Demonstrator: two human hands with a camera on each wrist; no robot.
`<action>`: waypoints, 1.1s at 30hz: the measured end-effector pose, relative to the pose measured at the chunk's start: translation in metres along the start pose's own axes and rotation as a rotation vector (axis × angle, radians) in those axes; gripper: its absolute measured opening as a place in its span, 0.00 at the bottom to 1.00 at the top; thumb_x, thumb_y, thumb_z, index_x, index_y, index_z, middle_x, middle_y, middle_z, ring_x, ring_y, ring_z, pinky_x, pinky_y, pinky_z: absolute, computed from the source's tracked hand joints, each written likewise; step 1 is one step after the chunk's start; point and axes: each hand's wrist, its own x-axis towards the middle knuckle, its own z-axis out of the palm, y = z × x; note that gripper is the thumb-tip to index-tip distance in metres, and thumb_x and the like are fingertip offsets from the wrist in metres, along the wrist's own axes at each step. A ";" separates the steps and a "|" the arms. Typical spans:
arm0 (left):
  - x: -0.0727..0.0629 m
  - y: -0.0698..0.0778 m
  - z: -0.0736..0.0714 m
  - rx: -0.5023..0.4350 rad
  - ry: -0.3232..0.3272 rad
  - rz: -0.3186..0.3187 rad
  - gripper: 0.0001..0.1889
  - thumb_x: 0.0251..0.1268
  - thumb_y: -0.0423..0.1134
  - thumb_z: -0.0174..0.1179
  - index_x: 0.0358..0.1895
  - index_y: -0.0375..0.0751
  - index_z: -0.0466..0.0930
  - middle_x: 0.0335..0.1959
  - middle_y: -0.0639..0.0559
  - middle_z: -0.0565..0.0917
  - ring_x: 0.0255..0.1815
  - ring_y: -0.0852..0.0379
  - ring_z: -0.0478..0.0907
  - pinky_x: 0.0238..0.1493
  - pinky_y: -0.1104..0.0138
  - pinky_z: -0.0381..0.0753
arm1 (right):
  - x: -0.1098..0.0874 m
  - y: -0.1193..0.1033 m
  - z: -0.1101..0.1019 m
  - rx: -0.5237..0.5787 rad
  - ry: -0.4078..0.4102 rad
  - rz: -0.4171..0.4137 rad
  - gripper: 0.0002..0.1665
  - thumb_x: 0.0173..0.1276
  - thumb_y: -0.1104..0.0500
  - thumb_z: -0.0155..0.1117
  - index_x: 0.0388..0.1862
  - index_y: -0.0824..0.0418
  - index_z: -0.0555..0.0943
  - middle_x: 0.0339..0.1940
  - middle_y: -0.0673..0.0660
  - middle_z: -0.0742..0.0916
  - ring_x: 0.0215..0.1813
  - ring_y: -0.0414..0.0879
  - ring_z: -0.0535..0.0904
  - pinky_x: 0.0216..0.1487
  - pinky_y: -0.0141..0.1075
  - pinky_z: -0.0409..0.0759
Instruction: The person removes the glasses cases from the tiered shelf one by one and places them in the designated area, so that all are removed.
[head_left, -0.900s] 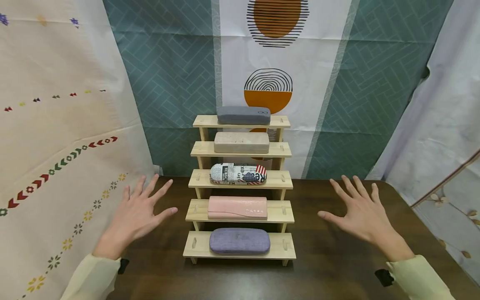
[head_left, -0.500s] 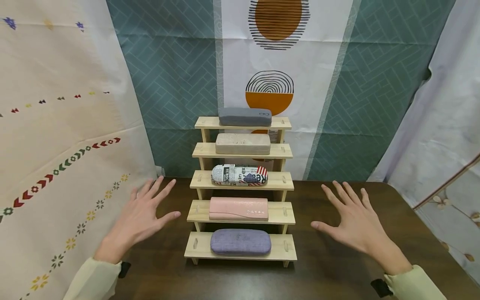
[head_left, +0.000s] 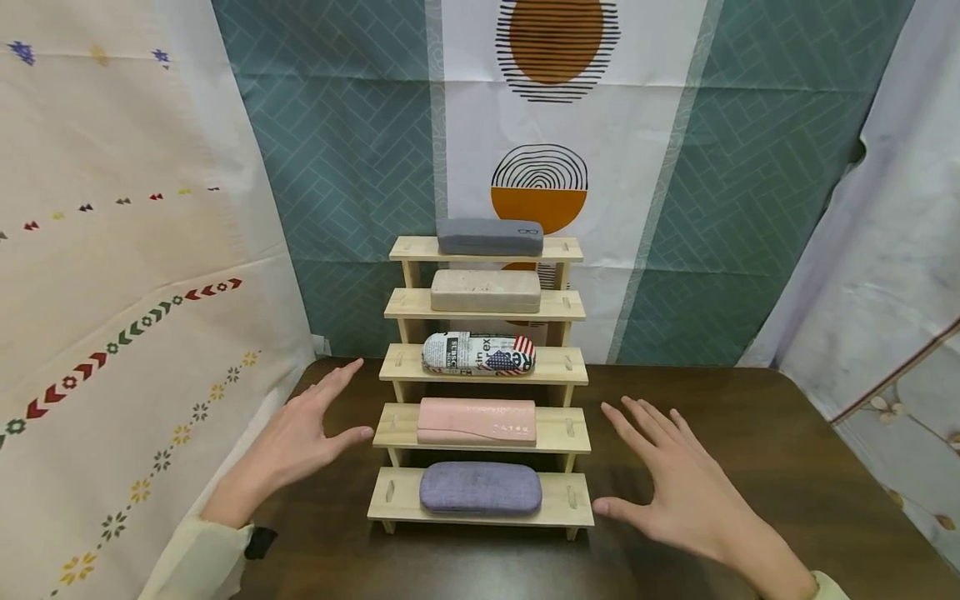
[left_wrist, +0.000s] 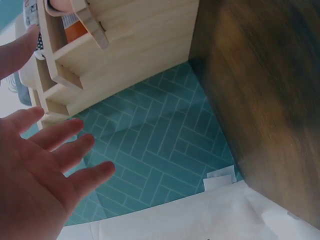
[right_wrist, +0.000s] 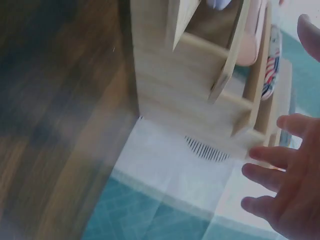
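A stepped wooden rack [head_left: 397, 429] stands on the dark table, one glasses case on each tier. From the top they are a grey-blue case [head_left: 490, 237], a beige case [head_left: 485, 291], a newsprint-and-flag patterned case [head_left: 478, 354], a pink case [head_left: 476, 421] and a purple case [head_left: 480, 488]. To the left of the rack my left hand [head_left: 300, 437] hovers with fingers extended, holding nothing. On the other side my right hand [head_left: 675, 483] is spread, its thumb tip close to the bottom tier's right end. The right wrist view shows that hand [right_wrist: 290, 175] apart from the rack.
The dark wooden table [head_left: 720, 400] extends on both sides of the rack. A green and white patterned cloth [head_left: 352, 167] hangs behind it. An embroidered cream cloth [head_left: 135, 250] borders the left, and a pale floral cloth [head_left: 900, 333] the right.
My right hand has moved left and down toward the rack. My left hand has shifted slightly right and turned more side-on. The cases stay in place on the rack.
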 end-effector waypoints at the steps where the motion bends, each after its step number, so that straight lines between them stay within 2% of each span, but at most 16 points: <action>1: 0.000 0.000 0.001 -0.013 0.007 0.002 0.50 0.66 0.60 0.72 0.86 0.56 0.55 0.79 0.42 0.68 0.73 0.34 0.71 0.66 0.36 0.73 | -0.001 -0.003 0.001 0.003 0.007 -0.008 0.66 0.58 0.21 0.71 0.88 0.43 0.56 0.82 0.61 0.68 0.81 0.62 0.61 0.82 0.57 0.50; 4: 0.001 0.001 0.003 -0.049 0.022 0.012 0.51 0.64 0.54 0.76 0.86 0.55 0.56 0.75 0.41 0.74 0.67 0.34 0.77 0.61 0.38 0.78 | -0.003 -0.012 0.004 0.023 0.024 -0.009 0.65 0.57 0.22 0.73 0.88 0.42 0.58 0.80 0.57 0.70 0.78 0.61 0.66 0.78 0.59 0.62; 6: 0.003 0.001 0.004 -0.078 0.023 0.016 0.52 0.62 0.50 0.78 0.86 0.56 0.55 0.73 0.42 0.77 0.63 0.36 0.81 0.60 0.40 0.78 | -0.004 -0.018 0.006 0.043 0.036 0.000 0.64 0.57 0.22 0.73 0.87 0.42 0.60 0.79 0.56 0.72 0.76 0.60 0.69 0.70 0.62 0.71; 10: 0.006 0.002 0.007 -0.146 0.012 0.019 0.53 0.61 0.46 0.79 0.86 0.57 0.55 0.70 0.43 0.80 0.66 0.39 0.79 0.63 0.40 0.76 | -0.006 -0.030 0.012 0.078 0.038 0.005 0.60 0.58 0.26 0.76 0.84 0.47 0.67 0.76 0.56 0.76 0.73 0.57 0.73 0.62 0.61 0.80; 14: 0.007 0.003 0.011 -0.199 0.006 0.030 0.50 0.61 0.43 0.79 0.84 0.54 0.58 0.68 0.42 0.81 0.70 0.38 0.76 0.64 0.38 0.76 | -0.007 -0.040 0.017 0.116 -0.010 0.009 0.56 0.60 0.28 0.76 0.81 0.51 0.72 0.73 0.55 0.78 0.71 0.56 0.76 0.62 0.57 0.81; 20: 0.013 0.003 0.018 -0.295 0.019 0.049 0.48 0.61 0.38 0.79 0.83 0.53 0.62 0.67 0.39 0.81 0.70 0.36 0.76 0.65 0.36 0.75 | -0.005 -0.051 0.029 0.221 -0.116 0.045 0.55 0.63 0.21 0.67 0.80 0.50 0.72 0.74 0.52 0.77 0.72 0.53 0.75 0.63 0.56 0.81; 26: 0.017 0.000 0.026 -0.392 -0.005 0.037 0.48 0.61 0.35 0.79 0.83 0.51 0.61 0.70 0.35 0.78 0.71 0.36 0.75 0.67 0.38 0.74 | 0.004 -0.055 0.050 0.258 -0.145 0.014 0.52 0.61 0.33 0.78 0.79 0.53 0.74 0.75 0.52 0.77 0.75 0.50 0.72 0.66 0.55 0.79; 33: 0.020 -0.008 0.032 -0.484 -0.040 0.029 0.50 0.61 0.31 0.78 0.84 0.50 0.59 0.71 0.32 0.76 0.70 0.34 0.75 0.66 0.40 0.76 | 0.014 -0.057 0.070 0.289 -0.137 -0.022 0.49 0.60 0.38 0.82 0.76 0.55 0.76 0.72 0.55 0.79 0.72 0.52 0.75 0.67 0.56 0.78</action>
